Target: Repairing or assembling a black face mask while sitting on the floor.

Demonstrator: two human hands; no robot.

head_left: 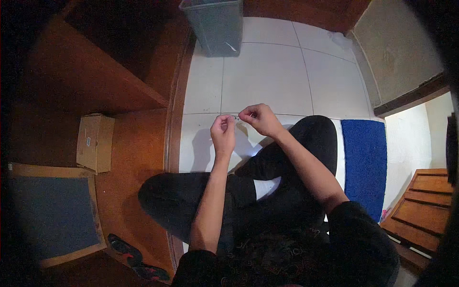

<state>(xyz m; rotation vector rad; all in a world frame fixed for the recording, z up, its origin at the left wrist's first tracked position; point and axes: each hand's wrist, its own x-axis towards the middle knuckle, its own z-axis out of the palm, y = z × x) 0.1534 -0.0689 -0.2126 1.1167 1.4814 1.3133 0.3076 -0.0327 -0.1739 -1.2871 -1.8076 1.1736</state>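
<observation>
A tiny, thin thing (236,116) is pinched between the fingertips of the left hand (223,131) and the right hand (258,118), held up above the white tile floor, out in front of the crossed legs. It's stretched roughly level across the small gap between both hands. Way too small and blurry for its kind to be told.

Home interior, white tiled floor (267,71), wooden shelving (95,86), blue mat (366,162), bin (217,26)
</observation>
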